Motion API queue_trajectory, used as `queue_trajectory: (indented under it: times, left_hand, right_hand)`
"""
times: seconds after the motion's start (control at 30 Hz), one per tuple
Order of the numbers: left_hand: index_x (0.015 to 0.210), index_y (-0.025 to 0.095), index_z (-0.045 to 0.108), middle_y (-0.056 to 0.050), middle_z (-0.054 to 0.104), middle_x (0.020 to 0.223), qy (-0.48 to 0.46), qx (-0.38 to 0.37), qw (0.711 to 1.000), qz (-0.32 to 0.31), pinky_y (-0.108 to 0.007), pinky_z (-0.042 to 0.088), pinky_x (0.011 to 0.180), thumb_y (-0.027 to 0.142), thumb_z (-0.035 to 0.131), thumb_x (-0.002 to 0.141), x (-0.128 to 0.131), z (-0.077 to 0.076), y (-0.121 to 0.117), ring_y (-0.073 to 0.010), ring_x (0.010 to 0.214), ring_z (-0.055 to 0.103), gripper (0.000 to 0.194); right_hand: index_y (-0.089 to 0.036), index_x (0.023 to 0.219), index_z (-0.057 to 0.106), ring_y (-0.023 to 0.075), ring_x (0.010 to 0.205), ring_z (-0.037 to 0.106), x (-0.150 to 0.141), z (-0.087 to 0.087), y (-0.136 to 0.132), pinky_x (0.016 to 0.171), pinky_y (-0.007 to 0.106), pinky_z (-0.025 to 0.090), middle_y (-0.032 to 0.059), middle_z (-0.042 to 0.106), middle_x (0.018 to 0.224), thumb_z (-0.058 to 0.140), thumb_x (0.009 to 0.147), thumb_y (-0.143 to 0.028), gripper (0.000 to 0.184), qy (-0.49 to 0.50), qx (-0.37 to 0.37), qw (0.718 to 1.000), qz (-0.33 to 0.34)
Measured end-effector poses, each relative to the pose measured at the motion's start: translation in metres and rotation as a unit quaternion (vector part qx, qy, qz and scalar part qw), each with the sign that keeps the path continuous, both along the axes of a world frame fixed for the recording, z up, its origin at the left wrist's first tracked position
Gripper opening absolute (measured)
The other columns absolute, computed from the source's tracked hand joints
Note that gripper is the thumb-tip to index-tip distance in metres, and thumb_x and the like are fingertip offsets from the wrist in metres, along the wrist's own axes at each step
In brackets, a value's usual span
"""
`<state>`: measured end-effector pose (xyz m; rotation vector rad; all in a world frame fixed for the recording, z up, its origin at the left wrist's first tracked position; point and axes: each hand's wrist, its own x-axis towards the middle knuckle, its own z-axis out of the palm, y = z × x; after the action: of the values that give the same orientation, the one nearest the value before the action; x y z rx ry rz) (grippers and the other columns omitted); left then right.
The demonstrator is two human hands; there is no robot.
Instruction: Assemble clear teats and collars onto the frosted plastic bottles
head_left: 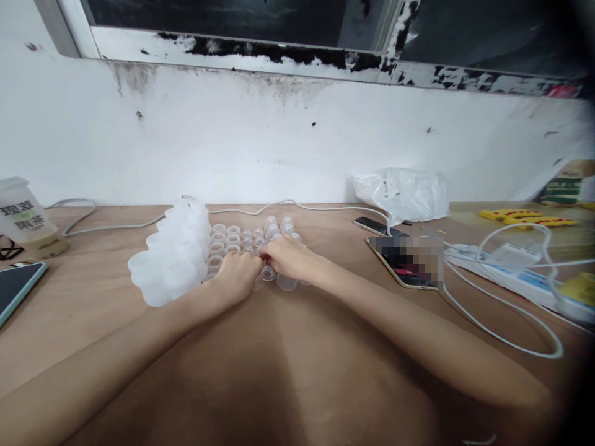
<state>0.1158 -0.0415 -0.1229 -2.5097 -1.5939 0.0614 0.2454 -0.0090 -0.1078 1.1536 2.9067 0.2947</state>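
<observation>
My left hand (pixel 240 272) and my right hand (pixel 287 255) meet over rows of small plastic parts on the wooden table (pixel 260 347). Both have curled fingers, and whatever lies between the fingertips is hidden. Under and beyond them stand small clear pieces (pixel 258 233), with a clear dome-shaped piece (pixel 268 273) just below the fingertips. Frosted ring-shaped parts (pixel 233 231) line up behind my left hand. Clear domed caps (pixel 287 222) stand behind my right hand, and a clear cup (pixel 287 282) shows below its wrist. Left of the rings lies a heap of translucent white rounded pieces (pixel 171 266).
At left are a drink cup (pixel 30 223) and a phone or tablet (pixel 18 288). To the right lie a phone (pixel 409 263), a white plastic bag (pixel 402 193), a power strip (pixel 520 279) and looping white cables (pixel 506 337). Yellow items (pixel 527 218) sit farther right. A white wall (pixel 223 142) closes the back.
</observation>
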Motion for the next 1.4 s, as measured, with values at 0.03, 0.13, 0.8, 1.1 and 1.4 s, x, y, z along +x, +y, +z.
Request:
queue_trajectory:
  times: [0.03, 0.13, 0.8, 1.1, 1.4]
  left_hand:
    - [0.074, 0.015, 0.058, -0.009, 0.061, 0.070, -0.005, -0.004, 1.000, -0.001, -0.029, 0.042, 0.056, 0.017, 0.040, 0.074, -0.001, -0.001, 0.001, -0.0216, 0.067, 0.059, 0.018]
    - [0.078, 0.015, 0.057, -0.008, 0.061, 0.073, -0.023, -0.014, 1.000, 0.004, -0.026, 0.042, 0.056, 0.017, 0.039, 0.075, -0.006, -0.003, 0.005, -0.0193, 0.068, 0.059, 0.018]
    - [0.099, 0.016, 0.047, -0.007, 0.061, 0.083, -0.089, 0.019, 0.996, -0.021, -0.027, 0.044, 0.060, 0.020, 0.039, 0.078, -0.015, -0.011, -0.005, -0.0186, 0.073, 0.058, 0.023]
    - [0.124, 0.013, 0.030, -0.009, 0.035, 0.129, -0.122, -0.008, 0.962, -0.245, -0.030, 0.030, 0.097, 0.024, 0.032, 0.083, -0.066, -0.039, -0.070, -0.0174, 0.119, 0.030, 0.043]
    - [0.131, 0.021, 0.003, -0.006, 0.018, 0.136, -0.118, -0.155, 0.951, -0.240, -0.040, 0.025, 0.099, 0.032, 0.032, 0.083, -0.084, -0.032, -0.076, -0.0205, 0.123, 0.020, 0.057]
  right_hand:
    - [-0.014, 0.077, 0.061, 0.0203, 0.075, 0.056, -0.001, 0.001, -0.001, 0.063, 0.027, 0.034, 0.0094, 0.062, 0.075, 0.041, 0.071, -0.008, 0.022, 0.001, 0.005, 1.000, 0.001]
    - [-0.013, 0.080, 0.060, 0.0204, 0.077, 0.056, -0.003, 0.003, -0.004, 0.069, 0.029, 0.033, 0.0093, 0.062, 0.075, 0.042, 0.070, -0.007, 0.021, -0.003, 0.017, 1.000, 0.003]
    - [-0.013, 0.098, 0.049, 0.0202, 0.084, 0.052, 0.006, -0.014, -0.008, 0.077, 0.034, 0.033, 0.0087, 0.058, 0.084, 0.047, 0.073, -0.016, 0.025, 0.040, 0.022, 0.999, 0.015]
    - [-0.008, 0.125, 0.029, 0.0167, 0.122, 0.022, 0.015, -0.044, -0.069, 0.100, 0.032, 0.024, 0.0115, 0.031, 0.129, 0.035, 0.082, -0.026, 0.046, 0.212, -0.028, 0.964, 0.156]
    - [-0.007, 0.130, 0.018, 0.0152, 0.126, 0.011, 0.020, -0.058, -0.068, 0.104, 0.031, 0.015, 0.0113, 0.015, 0.136, 0.034, 0.084, -0.028, 0.054, 0.156, -0.197, 0.943, 0.217]
